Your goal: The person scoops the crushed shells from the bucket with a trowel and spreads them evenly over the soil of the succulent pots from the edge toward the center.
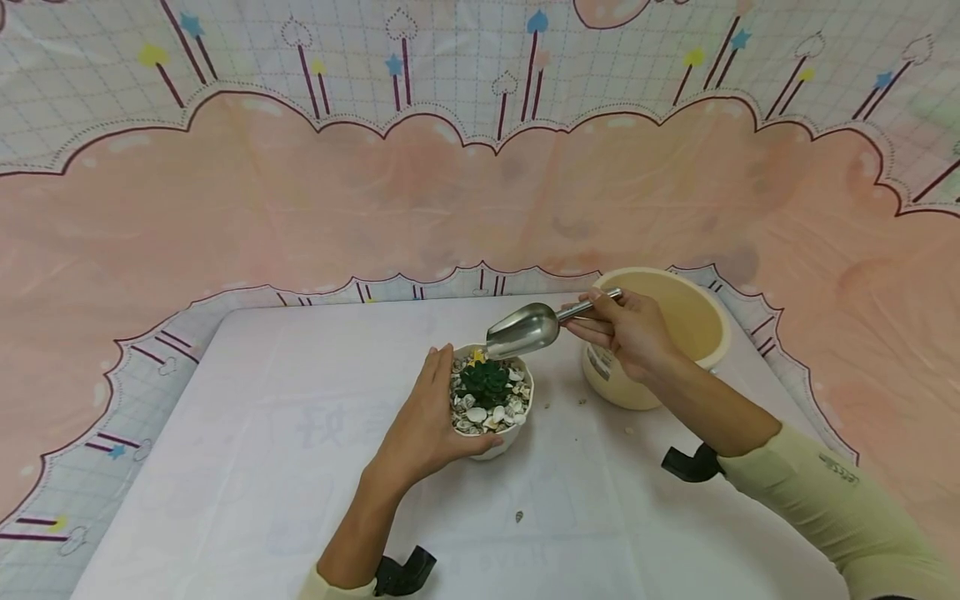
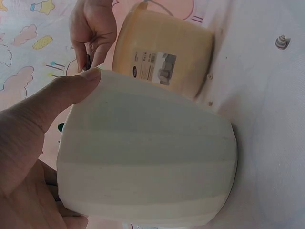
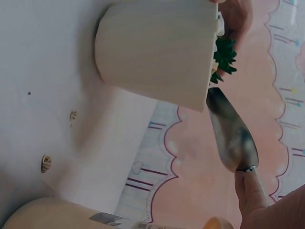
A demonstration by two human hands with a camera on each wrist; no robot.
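A white faceted plant pot stands on the table, holding a green succulent among pale pebbles and shells, with a small yellow ornament at the back. My left hand grips the pot by its rim, thumb on the near side and fingers at the left. In the left wrist view, the thumb lies along the rim of the pot. My right hand holds a metal scoop by its handle. The scoop's tip is at the pot's back right rim, close beside the succulent in the right wrist view.
A cream bucket stands behind and below the right hand; its label shows in the left wrist view. Several small shells or pebbles lie on the white tabletop, one shell nearer the front. A patterned pink cloth spreads beyond the table.
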